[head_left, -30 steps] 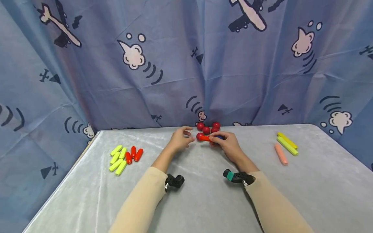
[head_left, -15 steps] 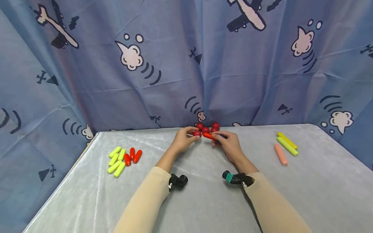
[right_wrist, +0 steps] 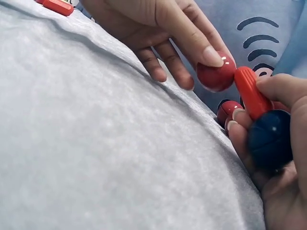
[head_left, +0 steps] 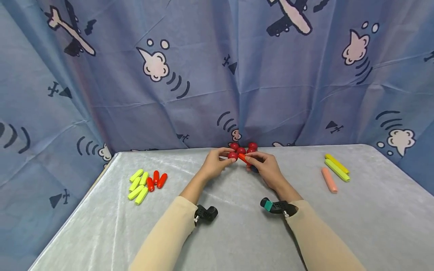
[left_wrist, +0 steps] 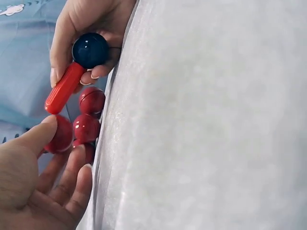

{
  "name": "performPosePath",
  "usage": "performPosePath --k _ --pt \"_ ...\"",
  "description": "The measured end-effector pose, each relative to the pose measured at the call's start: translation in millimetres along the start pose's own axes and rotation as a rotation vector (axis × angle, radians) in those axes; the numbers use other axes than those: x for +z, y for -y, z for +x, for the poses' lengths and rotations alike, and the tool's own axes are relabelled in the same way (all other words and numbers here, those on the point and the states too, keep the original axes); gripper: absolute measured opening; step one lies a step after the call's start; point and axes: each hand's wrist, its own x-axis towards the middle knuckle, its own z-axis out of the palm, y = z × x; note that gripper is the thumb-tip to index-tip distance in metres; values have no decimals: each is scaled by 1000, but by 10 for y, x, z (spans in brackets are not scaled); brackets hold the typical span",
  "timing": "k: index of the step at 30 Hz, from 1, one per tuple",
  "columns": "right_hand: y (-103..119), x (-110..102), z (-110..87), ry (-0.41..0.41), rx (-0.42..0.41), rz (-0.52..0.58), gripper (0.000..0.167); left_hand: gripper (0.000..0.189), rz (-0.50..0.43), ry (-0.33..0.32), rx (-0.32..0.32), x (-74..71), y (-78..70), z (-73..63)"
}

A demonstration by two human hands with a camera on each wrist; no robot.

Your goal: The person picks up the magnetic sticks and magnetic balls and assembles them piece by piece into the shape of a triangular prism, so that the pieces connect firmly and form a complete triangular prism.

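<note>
My left hand (head_left: pixel 213 165) pinches a shiny red ball (right_wrist: pixel 216 76) between thumb and fingers, over the far middle of the table. Facing it, my right hand (head_left: pixel 268 169) grips a short ribbed red rod (left_wrist: pixel 64 88) with a dark blue ball (left_wrist: pixel 90 50) on one end. In the right wrist view the rod's free end meets the side of the held red ball. The blue ball sits against the right palm and is mostly hidden in the head view. More red balls (left_wrist: pixel 87 127) lie close behind both hands.
Several short yellow-green rods (head_left: pixel 136 192) and three red rods (head_left: pixel 162 180) lie at the left of the cloth-covered table (head_left: pixel 234 233). On the right are a salmon rod (head_left: pixel 329 180), a lime rod (head_left: pixel 337 170) and a yellow rod (head_left: pixel 337 163). A patterned curtain (head_left: pixel 196 75) hangs along the back edge.
My left hand has moved right and taken hold of a red ball. My right hand has tilted the red rod, and its free end has come up to that ball.
</note>
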Motion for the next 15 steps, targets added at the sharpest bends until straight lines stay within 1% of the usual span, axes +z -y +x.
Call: performPosePath --k 3,5,9,13,15 --pt "-4 17 10 11 -2 -4 33 37 -22 -35 -11 -10 10 -7" --pt "-3 28 12 23 -3 -12 33 37 -36 -45 -11 -16 7 -12" --pt "11 40 5 55 -16 -67 34 39 -50 -30 7 -18 -25 -25" --pt "33 42 -3 125 -37 -148 45 43 -55 -4 28 -6 -79 -37" --pt "39 40 -12 158 -43 -166 50 44 -43 16 36 -6 -102 -47"
